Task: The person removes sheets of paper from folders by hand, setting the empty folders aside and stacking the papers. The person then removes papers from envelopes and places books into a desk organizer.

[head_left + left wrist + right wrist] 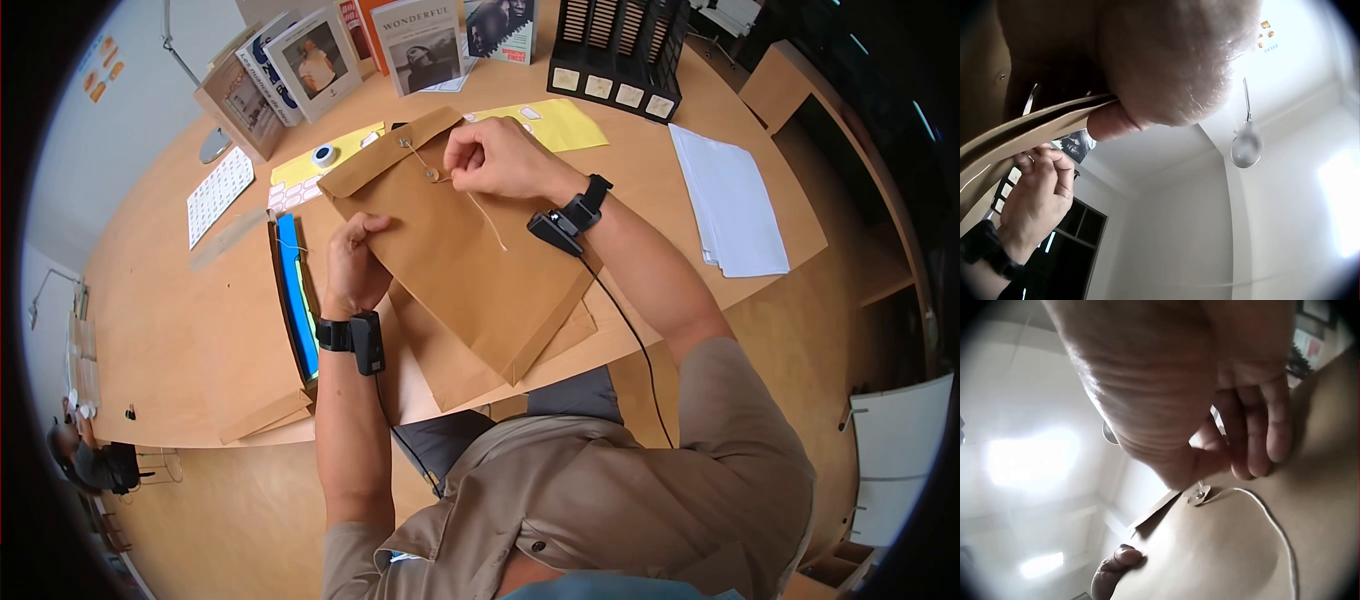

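A large brown string-tie envelope [470,270] is held tilted above the table, its flap [385,158] at the upper end. My left hand [355,265] grips its left edge, thumb over the front face. At the closure, my right hand [510,160] pinches the thin white string [487,217] close to the lower paper button [432,175]. The string's loose end hangs down the front. In the right wrist view, the button [1197,495] sits just below the fingers, with the string [1279,528] curving away. Another brown envelope [430,350] lies beneath the held one.
Upright books [420,50] and a black rack [615,95] stand at the back. White papers [735,205] lie to the right, yellow envelopes [570,122] behind. On the left are a dark folder with blue contents [290,270] and a printed white sheet [220,197].
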A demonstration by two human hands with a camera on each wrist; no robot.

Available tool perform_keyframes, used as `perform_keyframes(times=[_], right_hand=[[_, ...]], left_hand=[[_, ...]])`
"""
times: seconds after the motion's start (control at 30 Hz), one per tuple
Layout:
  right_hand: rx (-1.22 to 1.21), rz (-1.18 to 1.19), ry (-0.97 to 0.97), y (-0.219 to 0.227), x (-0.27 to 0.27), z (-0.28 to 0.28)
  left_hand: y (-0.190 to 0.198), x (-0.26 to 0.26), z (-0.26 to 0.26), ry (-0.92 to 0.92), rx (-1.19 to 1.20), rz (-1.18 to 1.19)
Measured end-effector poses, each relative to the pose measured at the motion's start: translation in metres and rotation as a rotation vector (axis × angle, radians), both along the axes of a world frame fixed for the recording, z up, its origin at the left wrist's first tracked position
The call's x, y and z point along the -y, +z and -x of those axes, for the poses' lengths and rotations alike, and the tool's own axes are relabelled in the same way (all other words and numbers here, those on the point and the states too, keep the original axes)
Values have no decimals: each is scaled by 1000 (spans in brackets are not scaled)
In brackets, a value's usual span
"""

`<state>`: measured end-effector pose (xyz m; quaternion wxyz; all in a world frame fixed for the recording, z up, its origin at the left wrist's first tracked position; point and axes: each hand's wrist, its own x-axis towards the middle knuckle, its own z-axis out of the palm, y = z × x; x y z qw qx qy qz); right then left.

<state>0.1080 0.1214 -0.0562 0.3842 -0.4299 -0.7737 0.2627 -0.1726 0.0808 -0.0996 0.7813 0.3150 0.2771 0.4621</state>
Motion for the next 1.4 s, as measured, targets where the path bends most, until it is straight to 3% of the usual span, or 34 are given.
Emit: perform_keyframes(times=[0.07, 0.13, 0.27, 0.37, 0.43, 0.5, 0.57, 0.73, 0.8, 0.83, 0.9, 1.17, 1.4], right_hand=[[-1, -21, 75, -1, 3, 3], [127, -269, 8, -7, 2, 9], [170, -338, -27, -12, 2, 11], [145, -245, -14, -11, -2, 6], [31, -7, -70, -7, -4, 2], [3, -7, -46, -11, -12, -4], [-428, 377, -53, -7, -10, -5], [-574, 602, -79, 5, -8, -6], [-320, 566, -61, 16, 1, -4], [-320, 565, -59, 21, 5, -2], [244, 206, -61, 26, 15, 0], [182, 122, 45, -2, 2, -2], [240, -9, -57, 5, 11, 7]], left_hand=[[4, 2, -2, -1, 16, 22], [1, 1, 0, -20, 40, 31], [4, 6, -5, -48, 21, 23], [0, 4, -3, -65, 22, 32], [0, 3, -3, -48, 5, 37], [1, 3, -5, -30, -10, 43], [6, 3, -4, -50, 3, 45], [3, 1, -1, -19, -45, 48], [2, 0, -1, -20, -48, 46], [1, -1, 0, -19, -44, 45], [-1, -2, 1, -15, -42, 44], [-5, -4, 4, -17, -59, 35], [-1, 0, 2, -4, -94, 20]])
